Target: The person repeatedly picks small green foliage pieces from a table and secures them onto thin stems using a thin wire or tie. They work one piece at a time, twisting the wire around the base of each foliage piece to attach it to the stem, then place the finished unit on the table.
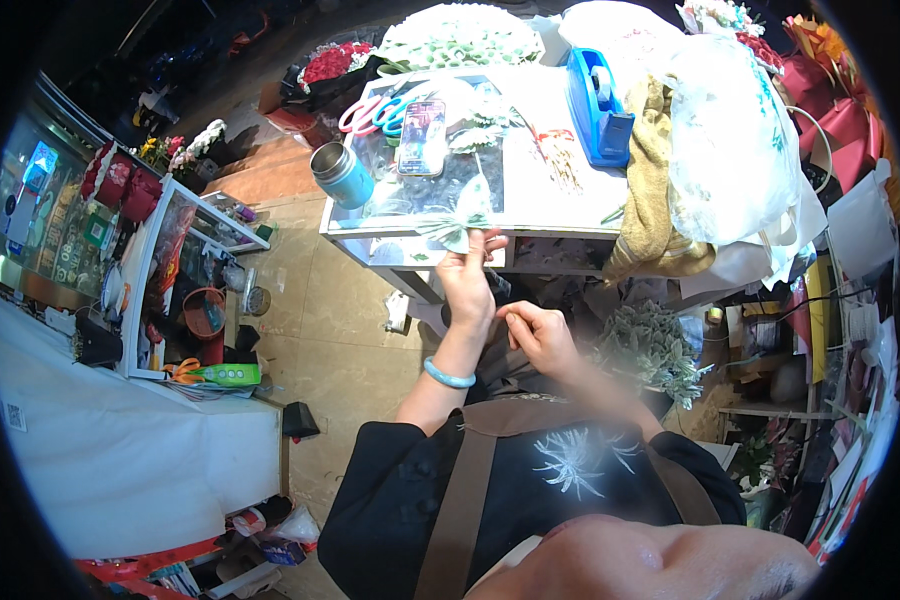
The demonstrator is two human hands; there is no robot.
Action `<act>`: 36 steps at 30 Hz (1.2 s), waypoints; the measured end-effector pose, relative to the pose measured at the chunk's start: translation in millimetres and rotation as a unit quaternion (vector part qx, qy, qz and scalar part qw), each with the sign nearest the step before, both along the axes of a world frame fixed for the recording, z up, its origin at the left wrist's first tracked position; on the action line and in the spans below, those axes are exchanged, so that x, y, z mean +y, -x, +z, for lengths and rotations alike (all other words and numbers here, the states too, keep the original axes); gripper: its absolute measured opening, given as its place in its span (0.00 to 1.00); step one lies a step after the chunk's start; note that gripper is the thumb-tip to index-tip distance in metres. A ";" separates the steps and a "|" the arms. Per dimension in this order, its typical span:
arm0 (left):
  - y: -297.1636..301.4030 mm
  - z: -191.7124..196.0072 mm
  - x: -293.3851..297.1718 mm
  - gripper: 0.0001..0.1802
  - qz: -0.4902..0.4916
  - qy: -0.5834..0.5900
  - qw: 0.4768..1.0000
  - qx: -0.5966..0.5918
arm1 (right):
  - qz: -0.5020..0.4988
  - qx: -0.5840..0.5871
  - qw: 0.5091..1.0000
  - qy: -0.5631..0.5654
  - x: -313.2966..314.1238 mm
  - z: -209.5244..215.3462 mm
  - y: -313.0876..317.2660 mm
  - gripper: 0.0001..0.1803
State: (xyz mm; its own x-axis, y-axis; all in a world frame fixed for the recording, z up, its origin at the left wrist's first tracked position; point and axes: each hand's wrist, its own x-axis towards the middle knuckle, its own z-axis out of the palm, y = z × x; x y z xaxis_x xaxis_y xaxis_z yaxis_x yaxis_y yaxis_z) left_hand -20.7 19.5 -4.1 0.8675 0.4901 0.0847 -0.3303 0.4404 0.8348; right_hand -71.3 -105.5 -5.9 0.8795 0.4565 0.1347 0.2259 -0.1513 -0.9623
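Near the front edge of the table, my left hand (467, 285), with a pale blue bangle on its wrist, pinches a pale green leafy sprig (456, 236). Thin blades of the sprig fan out to the left and a broader part points up. My right hand (540, 336) is closed, thumb and forefinger together, just right of my left wrist; whatever it may hold is too small to make out. Past the sprig lie a smartphone (422, 140) with a lit screen, scissors with pink handles (358, 116) and scissors with blue handles (391, 116). More pale leaves (478, 138) lie beside the phone.
A blue metal cup (343, 178) stands at the table's (560, 226) left corner. Farther right are a blue tape dispenser (598, 115), a mustard cloth (648, 185) and a plastic bag (735, 145). Grey-green foliage (652, 347) rises below right. A white shelf unit (148, 290) stands left.
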 end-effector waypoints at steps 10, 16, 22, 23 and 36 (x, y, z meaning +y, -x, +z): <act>12.4 5.0 -2.9 0.11 -0.117 0.035 0.992 -0.013 | -0.087 0.011 0.972 -0.216 -8.5 21.7 -66.9 0.11; 15.7 5.4 -7.0 0.09 -0.159 -0.045 0.986 -0.039 | 0.052 0.195 0.931 -0.305 2.2 35.1 -78.1 0.10; 17.4 4.6 -2.9 0.14 -0.143 -0.007 0.989 -0.037 | -0.024 0.093 0.949 -0.301 2.8 35.7 -79.1 0.07; 15.9 4.6 -0.3 0.14 -0.122 -0.008 0.992 -0.034 | -0.036 0.075 0.951 -0.297 2.4 35.8 -79.3 0.07; 11.3 6.5 -18.1 0.11 -0.018 0.065 0.997 -0.034 | -0.114 0.089 0.927 -0.346 17.4 25.6 -69.4 0.07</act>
State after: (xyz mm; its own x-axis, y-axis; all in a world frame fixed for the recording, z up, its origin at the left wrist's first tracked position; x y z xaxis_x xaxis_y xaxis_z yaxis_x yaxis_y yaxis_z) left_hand -32.0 1.3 2.3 0.8790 0.4699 0.0811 -0.3659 0.5557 0.7465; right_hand -1.8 -88.0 19.7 0.9788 0.1149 0.1695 0.0923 0.4915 -0.8660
